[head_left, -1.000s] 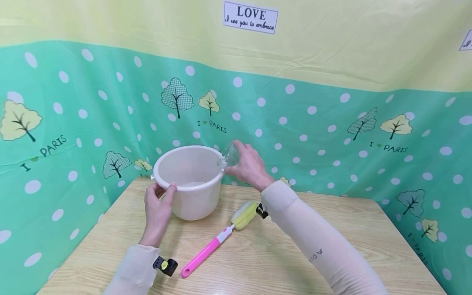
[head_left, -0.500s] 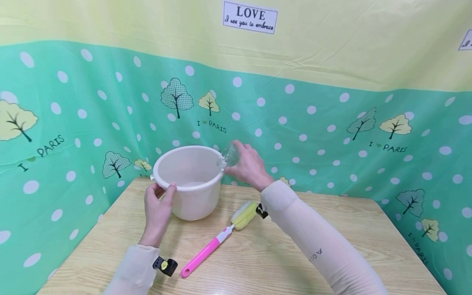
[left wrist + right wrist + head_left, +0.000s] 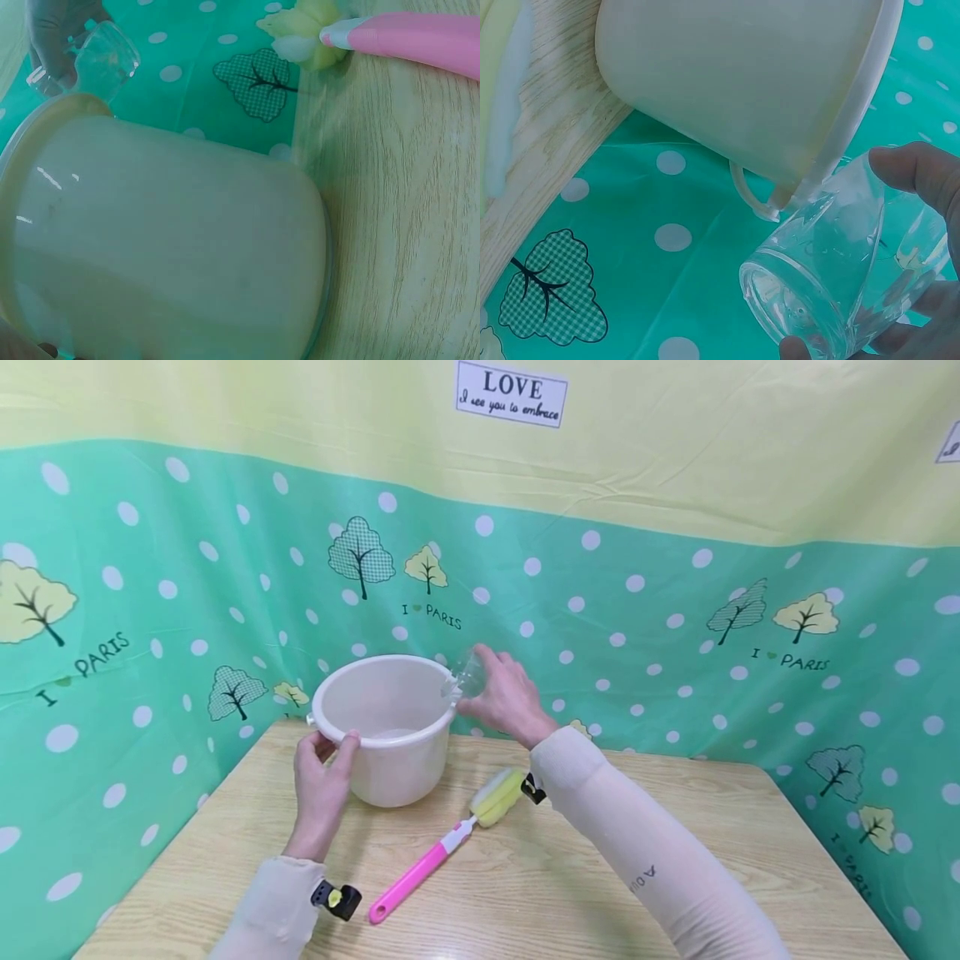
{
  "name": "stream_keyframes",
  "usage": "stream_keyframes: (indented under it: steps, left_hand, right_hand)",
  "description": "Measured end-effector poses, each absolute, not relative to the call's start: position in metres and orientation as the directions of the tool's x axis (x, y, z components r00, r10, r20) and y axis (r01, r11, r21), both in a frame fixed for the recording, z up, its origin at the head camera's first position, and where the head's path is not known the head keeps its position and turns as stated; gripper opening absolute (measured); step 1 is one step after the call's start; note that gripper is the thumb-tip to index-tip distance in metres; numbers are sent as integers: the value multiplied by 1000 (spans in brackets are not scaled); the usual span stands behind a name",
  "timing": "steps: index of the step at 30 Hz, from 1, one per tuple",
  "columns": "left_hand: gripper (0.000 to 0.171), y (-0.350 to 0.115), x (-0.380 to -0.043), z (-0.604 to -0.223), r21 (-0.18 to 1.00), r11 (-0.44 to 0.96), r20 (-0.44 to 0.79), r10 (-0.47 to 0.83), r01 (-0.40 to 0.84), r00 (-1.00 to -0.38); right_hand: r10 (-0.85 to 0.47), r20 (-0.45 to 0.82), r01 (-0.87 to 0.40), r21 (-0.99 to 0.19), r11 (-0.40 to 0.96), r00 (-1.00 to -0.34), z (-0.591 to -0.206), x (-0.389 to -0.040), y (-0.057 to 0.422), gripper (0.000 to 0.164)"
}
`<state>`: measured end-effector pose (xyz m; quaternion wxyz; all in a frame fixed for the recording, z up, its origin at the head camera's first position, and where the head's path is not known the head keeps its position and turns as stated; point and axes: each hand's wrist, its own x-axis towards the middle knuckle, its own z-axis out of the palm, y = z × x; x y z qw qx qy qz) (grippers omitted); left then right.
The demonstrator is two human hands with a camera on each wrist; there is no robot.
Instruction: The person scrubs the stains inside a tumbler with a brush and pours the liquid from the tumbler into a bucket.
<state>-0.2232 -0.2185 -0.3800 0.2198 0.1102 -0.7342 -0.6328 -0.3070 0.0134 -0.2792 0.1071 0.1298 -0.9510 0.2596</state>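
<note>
A cream-white bucket (image 3: 401,772) stands upright on the table toward the back left. My left hand (image 3: 322,781) grips its near-left rim, thumb on top and fingers down the outer wall. At the far-right rim my right hand (image 3: 506,693) holds a clear drinking glass (image 3: 471,678), tilted toward the bucket. In the right wrist view the see-through glass (image 3: 817,262) has a thick base and lies close against the rim. A paler patch shows on the bucket's floor; whether it is liquid I cannot tell.
A sponge brush (image 3: 427,868) with a pink handle and yellow-white head lies on the wooden table (image 3: 585,893), right of the bucket and below my right forearm. Behind the table hangs a green and yellow patterned cloth (image 3: 637,635). A pale bucket handle (image 3: 746,191) hangs below the rim.
</note>
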Motion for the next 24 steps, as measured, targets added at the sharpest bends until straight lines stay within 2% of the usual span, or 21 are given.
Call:
stream_keyframes:
  steps: [24]
  left_hand:
    - [68,-218,-224,-379,975,192,190,-448,114,-874]
  right_hand:
    - [-189,272,-297,-444,845,-943,-277,-308,12,98]
